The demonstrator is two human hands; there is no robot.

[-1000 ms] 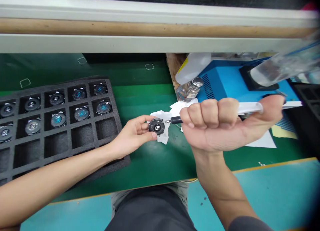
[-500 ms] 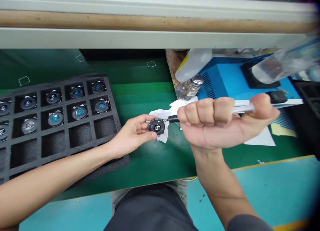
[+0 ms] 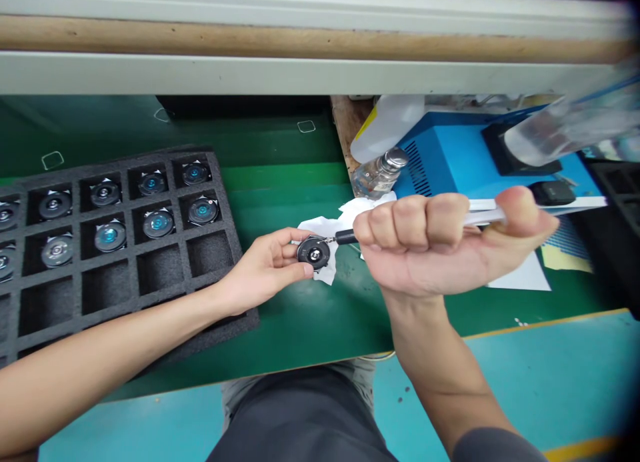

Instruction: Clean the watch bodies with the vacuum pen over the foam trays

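Your left hand pinches a round watch case, while your right hand closes tightly around a precision screwdriver touching its edge.

Green bench mat: black foam tray of round parts, crumpled white tissue, blue metal box, paper sheet.

Round black watch case was held between fingers and thumb of the left hand, silver centre hub facing up. Screwdriver, with black collar and white handle, was gripped in the right fist; its metal tip met the case rim at 2 o'clock.
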